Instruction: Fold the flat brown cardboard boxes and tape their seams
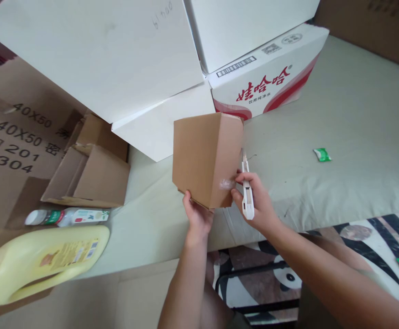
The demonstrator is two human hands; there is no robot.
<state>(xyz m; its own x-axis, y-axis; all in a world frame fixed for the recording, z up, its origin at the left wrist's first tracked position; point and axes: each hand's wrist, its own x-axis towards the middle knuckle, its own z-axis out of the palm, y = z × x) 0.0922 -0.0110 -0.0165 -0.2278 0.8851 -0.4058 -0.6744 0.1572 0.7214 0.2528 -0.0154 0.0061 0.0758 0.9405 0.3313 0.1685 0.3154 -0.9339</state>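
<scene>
A brown box (pixel 204 157) is held upright over the near edge of the sheet (pixel 350 137), at mid-view. Its lower edge is gripped by the left hand (pixel 196 214) at 6 o'clock. At 3 o'clock of the box, the right hand (pixel 256 203) is closed round a white knife (pixel 246 194), with the thumb pressed to the box wall. The blade tip cannot be made out. The box is supported only from below, so it could twist, and the blade could then be driven towards the left hand. White cartons (pixel 117 59) are stacked at 12 o'clock.

The box (pixel 206 160) was seen as plain brown, the cutter (pixel 247 201) white, the jug (pixel 42 260) pale yellow, the carton (pixel 268 77) white, banded in red.
</scene>
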